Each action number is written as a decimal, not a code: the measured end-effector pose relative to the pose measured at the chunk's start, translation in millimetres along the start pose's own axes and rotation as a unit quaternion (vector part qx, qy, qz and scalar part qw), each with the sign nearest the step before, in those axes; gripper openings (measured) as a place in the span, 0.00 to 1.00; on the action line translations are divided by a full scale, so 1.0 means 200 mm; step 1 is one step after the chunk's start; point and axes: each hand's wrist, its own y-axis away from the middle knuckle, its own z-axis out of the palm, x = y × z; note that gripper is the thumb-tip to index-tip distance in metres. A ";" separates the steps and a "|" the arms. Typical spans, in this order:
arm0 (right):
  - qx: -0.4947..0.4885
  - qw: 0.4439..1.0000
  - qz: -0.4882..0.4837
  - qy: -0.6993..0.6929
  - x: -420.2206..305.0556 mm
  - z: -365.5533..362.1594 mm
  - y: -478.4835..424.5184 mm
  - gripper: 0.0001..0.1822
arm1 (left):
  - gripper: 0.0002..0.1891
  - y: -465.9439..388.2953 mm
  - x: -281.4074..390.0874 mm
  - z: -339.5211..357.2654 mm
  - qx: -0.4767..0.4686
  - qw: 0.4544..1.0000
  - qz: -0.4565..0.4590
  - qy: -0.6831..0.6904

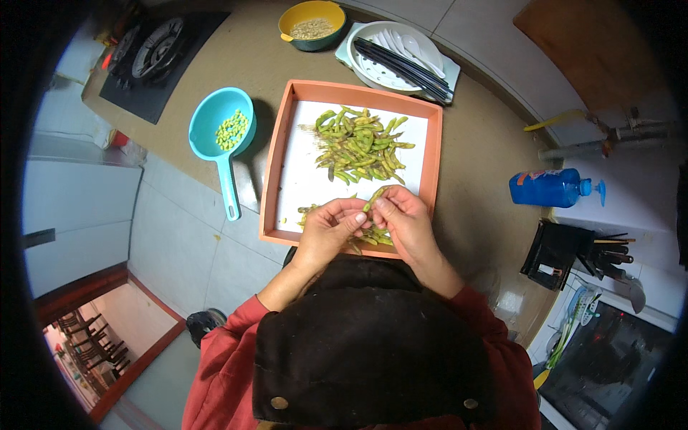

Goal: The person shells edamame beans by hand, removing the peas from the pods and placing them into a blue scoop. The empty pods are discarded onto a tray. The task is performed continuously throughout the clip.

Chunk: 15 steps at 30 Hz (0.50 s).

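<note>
Between my two hands is a yellow-green soybean pod, held over the near side of an orange tray with a white lining. My right hand pinches the pod along its length. The thumb and fingers of my left hand close at its lower end. A large heap of soybean pods, some browned, lies in the tray's far half. More pods lie beneath my hands, partly hidden by them. Left of the tray, a turquoise long-handled strainer or scoop holds shelled green beans.
Beyond the tray stand a yellow-and-green bowl of pale grains and a white draining tray with black chopsticks and white spoons. A gas hob is at far left. On the right are a blue pump bottle and a black utensil holder.
</note>
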 end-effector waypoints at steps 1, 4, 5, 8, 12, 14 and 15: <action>0.000 1.000 -0.002 -0.005 0.00 0.02 0.02 0.03 | 0.10 0.01 0.02 0.02 0.000 1.000 0.013 -0.001; -0.008 1.000 -0.004 -0.014 -0.01 0.05 0.06 0.04 | 0.08 0.03 0.04 0.03 0.034 0.997 0.036 -0.057; -0.003 1.000 0.000 0.010 -0.01 0.06 0.07 0.04 | 0.08 0.05 0.05 0.04 0.052 0.994 0.056 -0.081; 0.010 0.997 0.007 0.075 -0.02 0.09 0.10 0.05 | 0.07 0.09 0.05 0.05 0.101 0.975 0.112 -0.164; -0.004 0.993 0.027 0.114 -0.05 0.10 0.13 0.04 | 0.07 0.12 0.04 0.03 0.121 0.946 0.153 -0.259; -0.035 0.991 0.040 0.126 -0.06 0.08 0.14 0.05 | 0.07 0.13 0.04 0.03 0.116 0.938 0.161 -0.282; -0.055 0.988 0.039 0.137 -0.07 0.06 0.13 0.05 | 0.07 0.14 0.04 0.04 0.111 0.936 0.163 -0.292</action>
